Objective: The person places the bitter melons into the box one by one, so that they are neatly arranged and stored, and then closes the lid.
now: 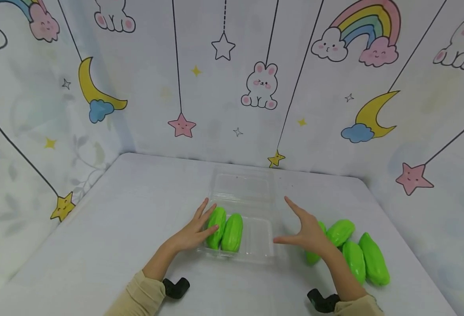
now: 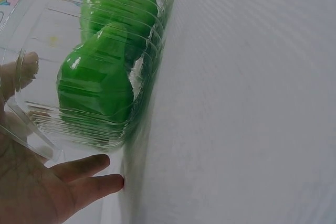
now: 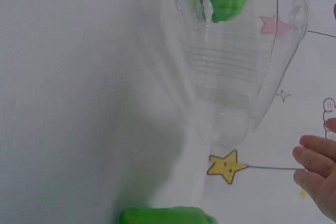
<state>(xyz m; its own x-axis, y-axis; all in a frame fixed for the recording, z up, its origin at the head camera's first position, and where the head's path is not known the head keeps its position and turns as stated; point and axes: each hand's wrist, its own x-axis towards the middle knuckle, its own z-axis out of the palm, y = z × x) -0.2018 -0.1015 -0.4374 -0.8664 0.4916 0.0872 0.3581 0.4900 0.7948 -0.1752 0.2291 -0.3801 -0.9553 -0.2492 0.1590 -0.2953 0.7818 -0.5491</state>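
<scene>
A clear plastic clamshell box [image 1: 258, 239] lies opened on the table, its lid [image 1: 241, 186] folded back. Two glossy green ridged vegetables, perhaps toys, fill its left part: a left one [image 1: 217, 221] and a right one [image 1: 232, 235]. My left hand [image 1: 188, 235] is spread at the box's left wall, thumb over the rim beside the left vegetable; whether it touches that vegetable is unclear. In the left wrist view, fingers [image 2: 97, 184] extend outside the clear wall. To the right of the box hovers my right hand [image 1: 308, 232], thumb and fingers apart, holding nothing.
Several more green vegetables [image 1: 374, 261] lie in a group to the right, one partly hidden behind my right hand. White cloth covers the table [image 1: 137, 197]. A cartoon-printed backdrop [image 1: 224, 96] stands behind and at both sides.
</scene>
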